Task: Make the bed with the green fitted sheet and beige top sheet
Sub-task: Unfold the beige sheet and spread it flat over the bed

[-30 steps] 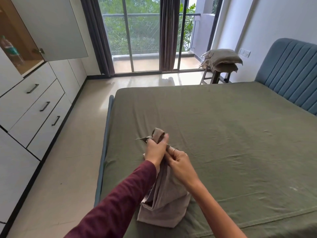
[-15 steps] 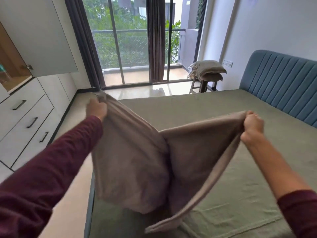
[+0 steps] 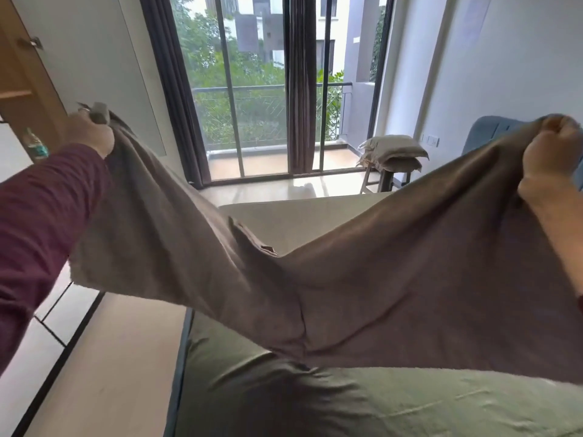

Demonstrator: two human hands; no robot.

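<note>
You hold the beige top sheet point(image 3: 362, 279) stretched in the air above the bed, its cloth sagging in a deep fold between your arms and not yet opened to full width. Your left hand point(image 3: 90, 134) has its fingers curled round one bunched corner, raised high over the bed's left edge and the floor beside it; your right hand point(image 3: 549, 162) clutches the opposite corner in a closed grip, up near the blue headboard point(image 3: 485, 134). Both grips look full and tight, with cloth gathered inside each fist.

Beneath the hanging sheet, the green fitted sheet point(image 3: 315, 402) already covers the mattress, lightly creased along the near edge, so that half of the job appears done. The step in hand seems to be shaking the top sheet open. Part of it is folded on itself at the middle, where a doubled flap shows. The next move likely calls for a wider spread of the arms and a lift and flick, so the cloth billows and settles flat across the bed, then squaring its edges to the bed's sides.

At the far side of the room, a stack of pillows point(image 3: 392, 151) sits on a stool point(image 3: 383, 181) by the glass balcony doors point(image 3: 262, 89). White drawers point(image 3: 47, 313) line the wall on your left.
</note>
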